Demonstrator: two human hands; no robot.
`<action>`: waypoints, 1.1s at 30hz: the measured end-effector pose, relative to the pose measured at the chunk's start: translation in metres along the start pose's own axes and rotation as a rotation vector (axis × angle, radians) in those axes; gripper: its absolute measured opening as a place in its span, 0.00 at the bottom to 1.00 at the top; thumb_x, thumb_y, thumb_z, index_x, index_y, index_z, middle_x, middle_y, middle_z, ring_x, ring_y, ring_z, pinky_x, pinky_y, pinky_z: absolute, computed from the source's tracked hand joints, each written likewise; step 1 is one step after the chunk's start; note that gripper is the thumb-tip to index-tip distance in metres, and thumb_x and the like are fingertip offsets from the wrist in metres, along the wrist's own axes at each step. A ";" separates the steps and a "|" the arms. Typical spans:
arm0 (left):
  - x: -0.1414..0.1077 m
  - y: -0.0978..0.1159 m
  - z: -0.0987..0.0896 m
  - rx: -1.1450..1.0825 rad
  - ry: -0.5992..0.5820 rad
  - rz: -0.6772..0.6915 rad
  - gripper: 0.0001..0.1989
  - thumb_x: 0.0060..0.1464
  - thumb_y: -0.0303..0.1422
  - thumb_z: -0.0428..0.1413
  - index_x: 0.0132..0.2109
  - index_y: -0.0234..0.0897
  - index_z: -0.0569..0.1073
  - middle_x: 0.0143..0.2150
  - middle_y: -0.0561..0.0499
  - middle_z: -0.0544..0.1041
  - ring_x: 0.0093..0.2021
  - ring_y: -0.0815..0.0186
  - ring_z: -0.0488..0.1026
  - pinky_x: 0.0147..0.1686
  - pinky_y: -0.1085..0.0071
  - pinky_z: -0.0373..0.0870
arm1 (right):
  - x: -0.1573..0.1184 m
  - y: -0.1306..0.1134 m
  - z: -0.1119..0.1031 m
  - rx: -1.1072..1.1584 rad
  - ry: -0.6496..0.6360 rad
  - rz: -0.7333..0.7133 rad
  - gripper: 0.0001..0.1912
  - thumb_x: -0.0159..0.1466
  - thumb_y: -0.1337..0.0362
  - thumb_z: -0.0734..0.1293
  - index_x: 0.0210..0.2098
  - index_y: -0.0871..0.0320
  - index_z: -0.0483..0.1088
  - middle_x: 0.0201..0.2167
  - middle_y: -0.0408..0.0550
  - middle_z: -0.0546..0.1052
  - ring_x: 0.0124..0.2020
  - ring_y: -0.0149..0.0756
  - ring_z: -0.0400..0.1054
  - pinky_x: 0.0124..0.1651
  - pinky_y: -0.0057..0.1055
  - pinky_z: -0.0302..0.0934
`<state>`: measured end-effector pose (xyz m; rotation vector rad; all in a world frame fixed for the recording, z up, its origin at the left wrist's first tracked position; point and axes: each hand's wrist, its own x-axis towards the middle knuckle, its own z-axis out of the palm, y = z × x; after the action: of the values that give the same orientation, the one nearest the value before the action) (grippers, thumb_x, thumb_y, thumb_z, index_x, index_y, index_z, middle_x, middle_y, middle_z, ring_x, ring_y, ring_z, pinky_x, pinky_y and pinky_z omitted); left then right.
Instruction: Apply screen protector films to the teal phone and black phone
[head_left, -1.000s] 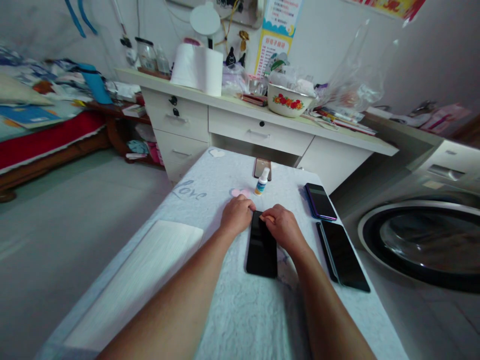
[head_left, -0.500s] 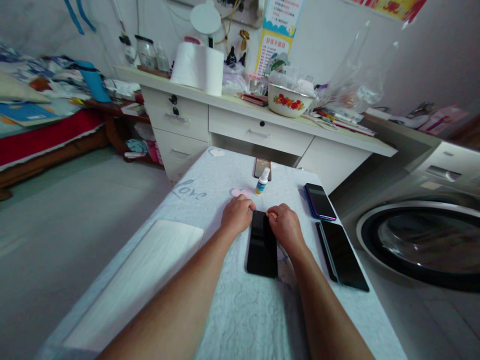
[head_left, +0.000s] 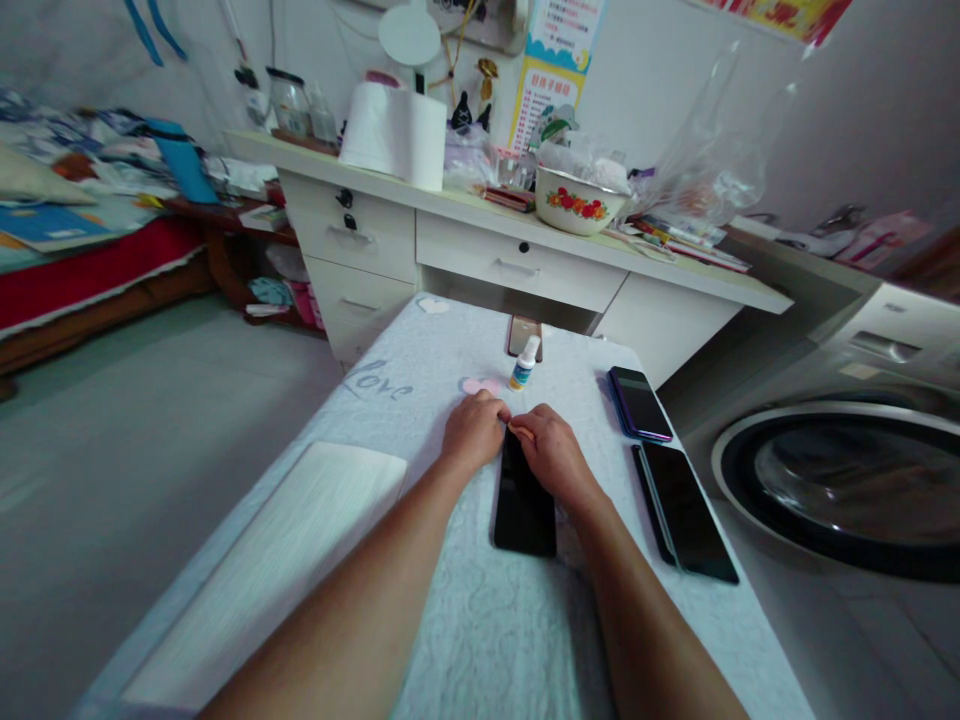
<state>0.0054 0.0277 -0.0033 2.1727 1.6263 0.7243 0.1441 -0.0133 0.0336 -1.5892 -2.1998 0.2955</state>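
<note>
A black phone [head_left: 523,505] lies screen up on the cloth-covered table [head_left: 480,620]. At its far left corner is my left hand [head_left: 474,432], fingers curled and pressed together. My right hand [head_left: 547,445] is closed over the phone's far end, its fingertips close to the left ones, pinching something small and orange-tan that I cannot make out. Just beyond the hands stands a small white-capped spray bottle [head_left: 525,363], with a phone [head_left: 525,338] lying behind it.
On the right lie a purple-edged phone [head_left: 641,404] and larger black devices [head_left: 690,510]. A pale board [head_left: 277,560] rests at the left. Past the table is a white desk with a flowered bowl [head_left: 579,202]; a washing machine [head_left: 862,480] stands right.
My right hand has moved left along the phone's far edge, up close to my left hand. My left hand has stayed at the corner.
</note>
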 end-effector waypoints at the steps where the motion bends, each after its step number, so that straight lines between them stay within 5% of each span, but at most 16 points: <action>1: 0.000 0.000 0.000 -0.001 -0.001 0.001 0.13 0.56 0.24 0.50 0.37 0.41 0.79 0.42 0.50 0.76 0.46 0.65 0.71 0.46 0.71 0.66 | 0.000 -0.001 0.000 0.008 -0.009 -0.008 0.12 0.65 0.73 0.61 0.40 0.60 0.77 0.34 0.48 0.72 0.38 0.32 0.66 0.43 0.26 0.57; 16: -0.001 0.001 -0.002 -0.016 -0.009 -0.013 0.14 0.54 0.22 0.49 0.36 0.41 0.78 0.42 0.50 0.76 0.45 0.65 0.71 0.44 0.70 0.65 | -0.015 -0.006 -0.019 0.235 -0.217 -0.187 0.14 0.59 0.79 0.63 0.33 0.58 0.77 0.33 0.45 0.74 0.36 0.30 0.68 0.43 0.26 0.60; 33: 0.000 -0.001 0.001 0.015 0.001 0.005 0.12 0.57 0.27 0.50 0.38 0.41 0.79 0.42 0.49 0.76 0.44 0.64 0.71 0.43 0.70 0.67 | 0.005 0.006 0.011 -0.064 0.047 -0.022 0.14 0.66 0.72 0.61 0.43 0.58 0.77 0.35 0.49 0.72 0.39 0.34 0.65 0.44 0.27 0.58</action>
<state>0.0053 0.0279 -0.0040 2.1886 1.6323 0.7163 0.1433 -0.0061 0.0217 -1.5872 -2.2096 0.1811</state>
